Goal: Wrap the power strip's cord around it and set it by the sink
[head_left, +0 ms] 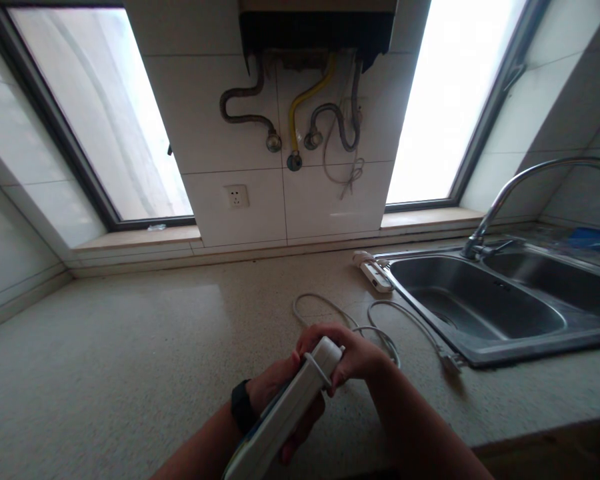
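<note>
Both hands are on a long, white, flat-sided object (pixel 285 417), held tilted over the counter near its front; its exact kind does not show. My left hand (pixel 280 390), with a black watch (pixel 243 407) on the wrist, is wrapped around its body. At the far end, the fingers of my right hand (pixel 350 357) close on the rounded tip, beside a thin white band or cord (pixel 318 371) crossing it. A pale cable (pixel 380 333) lies looped on the counter just beyond my right hand, ending at a plug (pixel 450 363). The object's near end leaves the frame.
A speckled counter (pixel 130 353) spreads to the left. To the right is a double steel sink (pixel 480 293) with a curved tap (pixel 510 190). A white power strip (pixel 375 273) lies by the sink's edge. Hoses (pixel 293 123) and a socket (pixel 237 196) are on the tiled wall.
</note>
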A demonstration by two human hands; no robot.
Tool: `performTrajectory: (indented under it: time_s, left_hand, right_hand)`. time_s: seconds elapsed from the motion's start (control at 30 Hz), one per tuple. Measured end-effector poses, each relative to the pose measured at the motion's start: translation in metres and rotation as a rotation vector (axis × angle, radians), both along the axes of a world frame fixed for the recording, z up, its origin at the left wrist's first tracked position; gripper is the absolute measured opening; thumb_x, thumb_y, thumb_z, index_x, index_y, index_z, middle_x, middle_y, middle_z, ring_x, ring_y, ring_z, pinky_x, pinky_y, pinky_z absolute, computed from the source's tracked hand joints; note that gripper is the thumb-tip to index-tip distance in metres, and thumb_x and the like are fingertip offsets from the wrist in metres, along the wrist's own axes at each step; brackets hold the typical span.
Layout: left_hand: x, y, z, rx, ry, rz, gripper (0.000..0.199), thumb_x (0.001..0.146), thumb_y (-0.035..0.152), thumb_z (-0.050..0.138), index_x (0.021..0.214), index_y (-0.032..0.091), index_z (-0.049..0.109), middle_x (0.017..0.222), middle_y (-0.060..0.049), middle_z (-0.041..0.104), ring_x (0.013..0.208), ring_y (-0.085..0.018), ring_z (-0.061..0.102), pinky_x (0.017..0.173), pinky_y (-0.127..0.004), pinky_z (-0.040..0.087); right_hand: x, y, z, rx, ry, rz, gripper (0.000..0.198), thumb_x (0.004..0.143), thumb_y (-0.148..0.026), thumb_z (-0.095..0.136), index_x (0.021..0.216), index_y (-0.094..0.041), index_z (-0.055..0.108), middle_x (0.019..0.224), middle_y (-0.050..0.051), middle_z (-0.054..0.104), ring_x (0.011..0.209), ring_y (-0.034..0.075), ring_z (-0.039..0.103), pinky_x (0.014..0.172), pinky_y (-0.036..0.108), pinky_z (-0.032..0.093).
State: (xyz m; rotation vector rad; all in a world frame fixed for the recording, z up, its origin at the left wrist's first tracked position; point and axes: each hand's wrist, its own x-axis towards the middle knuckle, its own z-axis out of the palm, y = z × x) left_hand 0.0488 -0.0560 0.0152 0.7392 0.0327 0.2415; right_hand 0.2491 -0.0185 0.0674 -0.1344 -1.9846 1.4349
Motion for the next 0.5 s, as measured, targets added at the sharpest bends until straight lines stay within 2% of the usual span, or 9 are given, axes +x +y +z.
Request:
performTrajectory:
  time_s: [0.17,0.3,0.4,0.5]
  left_hand:
    - [0.001,-0.002,0.005,-0.012,-0.002,0.001,0.079,0.072,0.082,0.056,0.104,0.011,0.061,0.062,-0.009,0.061,0.045,-0.023,0.06,0.036,-0.03,0.048]
    - [0.002,-0.004,0.009,0.021,0.041,0.021,0.088,0.066,0.089,0.052,0.103,0.01,0.061,0.062,-0.009,0.061,0.046,-0.024,0.061,0.037,-0.031,0.05]
    - [0.005,-0.009,0.017,0.071,0.121,0.085,0.088,0.069,0.092,0.042,0.097,0.011,0.061,0.059,-0.01,0.06,0.047,-0.024,0.062,0.039,-0.031,0.051]
    - [0.007,-0.01,0.025,0.16,0.22,0.172,0.09,0.071,0.094,0.035,0.082,0.008,0.06,0.057,-0.011,0.058,0.048,-0.022,0.061,0.041,-0.029,0.05]
  right_hand:
    - [0.0,-0.001,0.0,-0.003,0.024,0.03,0.061,0.059,-0.03,0.091,0.113,-0.014,0.066,0.107,0.01,0.064,0.096,0.02,0.061,0.085,0.029,0.049]
    - [-0.001,-0.001,0.001,-0.003,0.026,0.043,0.062,0.057,-0.026,0.092,0.111,-0.014,0.066,0.105,0.01,0.064,0.096,0.021,0.061,0.084,0.029,0.05]
    - [0.0,-0.003,0.0,-0.122,0.021,0.021,0.066,0.059,-0.026,0.091,0.118,-0.013,0.064,0.108,0.01,0.064,0.096,0.018,0.061,0.083,0.026,0.049]
    - [0.001,-0.004,-0.002,-0.237,0.012,-0.004,0.067,0.062,-0.03,0.09,0.121,-0.013,0.063,0.108,0.01,0.064,0.092,0.018,0.062,0.078,0.023,0.051]
